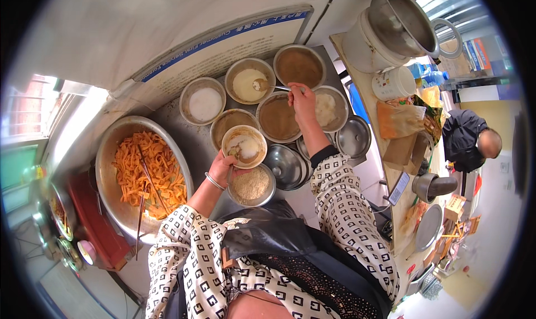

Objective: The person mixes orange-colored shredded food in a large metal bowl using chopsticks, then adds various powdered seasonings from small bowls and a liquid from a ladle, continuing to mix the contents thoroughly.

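Note:
My left hand (228, 168) holds a small bowl (244, 146) with white and brown seasonings inside, above a metal bowl of pale coarse crumbs (251, 184). My right hand (302, 99) grips a metal spoon (261, 85) with some powder on it, over a metal bowl of cream-coloured powder (249, 79). Around them stand a bowl of white granules (205, 104), a bowl with pale paste-like contents (328, 109) and several bowls of brown powder (299, 65). To the left, a large metal basin (102, 168) holds orange-red strips (146, 168) with chopsticks resting in it.
Metal lids (284, 162) lie near my right forearm. Beyond them, a long counter (377, 130) carries a white bucket (364, 47) with a metal pot on top, plastic bags, a cardboard box (400, 151) and a phone (399, 188). A person in dark clothes (465, 137) is beyond it.

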`<action>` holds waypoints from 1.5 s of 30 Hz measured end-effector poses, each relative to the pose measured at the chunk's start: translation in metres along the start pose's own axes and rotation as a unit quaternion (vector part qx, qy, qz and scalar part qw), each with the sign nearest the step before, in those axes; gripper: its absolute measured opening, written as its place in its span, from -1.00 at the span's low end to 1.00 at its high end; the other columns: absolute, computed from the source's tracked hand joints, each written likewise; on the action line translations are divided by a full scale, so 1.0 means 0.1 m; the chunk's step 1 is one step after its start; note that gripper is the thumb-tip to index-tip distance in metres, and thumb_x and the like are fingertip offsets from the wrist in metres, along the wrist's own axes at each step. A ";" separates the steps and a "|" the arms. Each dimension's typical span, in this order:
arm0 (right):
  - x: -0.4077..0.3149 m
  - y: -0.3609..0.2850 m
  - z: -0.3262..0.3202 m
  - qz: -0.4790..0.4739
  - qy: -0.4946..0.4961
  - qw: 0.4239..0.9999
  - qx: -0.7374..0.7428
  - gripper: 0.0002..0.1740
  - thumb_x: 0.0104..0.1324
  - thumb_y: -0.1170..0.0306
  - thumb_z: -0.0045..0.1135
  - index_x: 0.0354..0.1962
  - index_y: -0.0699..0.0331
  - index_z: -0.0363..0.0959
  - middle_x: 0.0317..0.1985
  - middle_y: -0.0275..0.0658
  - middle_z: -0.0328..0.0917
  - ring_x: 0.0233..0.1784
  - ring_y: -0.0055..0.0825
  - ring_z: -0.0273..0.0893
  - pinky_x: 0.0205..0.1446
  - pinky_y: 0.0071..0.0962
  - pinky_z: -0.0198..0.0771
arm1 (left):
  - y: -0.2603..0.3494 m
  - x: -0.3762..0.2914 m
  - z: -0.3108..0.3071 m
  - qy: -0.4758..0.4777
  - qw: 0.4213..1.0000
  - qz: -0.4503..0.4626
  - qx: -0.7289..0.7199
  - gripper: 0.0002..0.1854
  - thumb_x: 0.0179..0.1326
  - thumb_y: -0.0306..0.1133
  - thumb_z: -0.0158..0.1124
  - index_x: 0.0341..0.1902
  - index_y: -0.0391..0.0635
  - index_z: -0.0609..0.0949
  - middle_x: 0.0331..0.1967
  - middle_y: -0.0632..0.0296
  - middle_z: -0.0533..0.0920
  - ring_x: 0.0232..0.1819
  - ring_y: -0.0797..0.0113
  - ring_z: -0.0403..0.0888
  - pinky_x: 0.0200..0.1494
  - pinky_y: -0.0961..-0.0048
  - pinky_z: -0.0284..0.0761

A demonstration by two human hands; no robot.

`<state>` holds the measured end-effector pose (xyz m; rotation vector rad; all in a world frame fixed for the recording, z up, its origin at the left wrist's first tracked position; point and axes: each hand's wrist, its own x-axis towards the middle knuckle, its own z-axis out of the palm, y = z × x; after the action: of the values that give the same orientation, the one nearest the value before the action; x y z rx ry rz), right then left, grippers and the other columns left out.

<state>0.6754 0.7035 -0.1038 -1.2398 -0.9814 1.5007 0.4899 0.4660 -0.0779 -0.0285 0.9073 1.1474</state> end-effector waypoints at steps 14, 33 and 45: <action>0.78 0.06 -0.49 -0.156 0.101 0.954 -0.236 -0.81 0.33 0.39 0.03 -0.20 0.26 0.57 -0.51 -0.31 0.53 -0.50 -0.63 0.46 -0.44 -0.55 0.35 | 0.29 -0.15 0.22 -0.032 0.999 0.021 -0.012 -0.34 0.00 -0.64 -0.06 0.30 -0.17 0.25 0.16 -0.07 0.45 0.11 -0.10 0.53 0.00 -0.02 0.61; 1.08 0.55 -1.11 -0.052 0.099 0.989 -0.094 -0.80 0.31 0.38 -0.04 -0.25 0.33 0.48 -0.63 -0.34 0.42 -0.66 -0.58 0.33 -0.60 -0.53 0.26 | 0.52 0.88 0.70 0.012 0.999 0.039 0.013 -0.35 -0.02 -0.63 -0.11 0.29 -0.23 0.27 0.18 -0.10 0.41 0.15 -0.11 0.48 0.03 -0.09 0.58; 1.26 0.43 -1.51 0.002 0.161 0.987 0.012 -0.84 0.30 0.46 -0.04 -0.28 0.36 0.47 -0.62 -0.30 0.43 -0.71 -0.58 0.33 -0.66 -0.55 0.28 | 0.56 1.43 1.20 0.008 0.999 -0.020 0.038 -0.32 -0.09 -0.62 0.01 0.26 -0.06 0.32 0.14 0.04 0.44 0.12 -0.07 0.48 0.05 -0.18 0.54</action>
<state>0.8093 0.8172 -0.2018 -1.4135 -0.7445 1.2612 0.5330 0.6558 -0.0664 0.0061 0.9606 1.0767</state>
